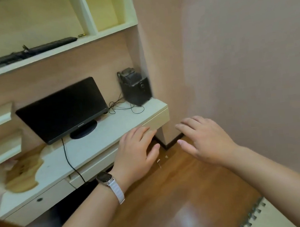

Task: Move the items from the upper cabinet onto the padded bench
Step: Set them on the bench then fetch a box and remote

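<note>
My left hand point(137, 152), with a white-strapped watch on the wrist, hovers palm down just off the desk's right front edge, fingers apart and holding nothing. My right hand point(203, 140) hovers beside it over the wooden floor, also empty with fingers spread. On the cream shelf point(29, 60) above the desk lies a long black keyboard-like item point(31, 51) and a small brass-coloured object point(82, 35). The open cubby point(108, 8) to its right looks bare. No padded bench is clearly in view; a beige padded edge with studs point(267, 217) shows at the bottom right.
A black monitor point(62, 111) stands on the cream desk point(96, 143), its cable hanging over the front. A black speaker point(136, 89) with loose wires sits at the desk's right end. Pink wall to the right, glossy wooden floor point(172, 194) below.
</note>
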